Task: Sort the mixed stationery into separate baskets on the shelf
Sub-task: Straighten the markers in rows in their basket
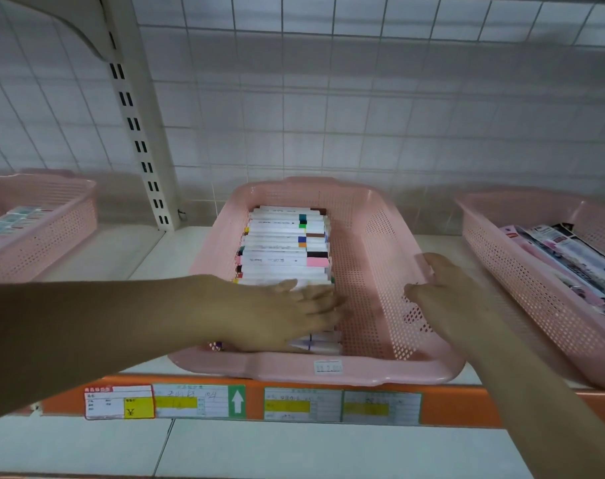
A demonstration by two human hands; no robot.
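Our left hand (pixel 287 305) lies flat, fingers spread, on the markers (pixel 284 243) stacked in the middle basket (pixel 373 236) at the shelf's (pixel 156 257) front edge. Our right hand (pixel 442 288), blurred, rests open-fingered on its right rim. The markers look light, stiff and slippery, so we'd pinch one mid-barrel.

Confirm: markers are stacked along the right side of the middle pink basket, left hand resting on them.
Wrong side. The head view shows the markers stacked along the left side of the middle pink basket, left hand resting on them.
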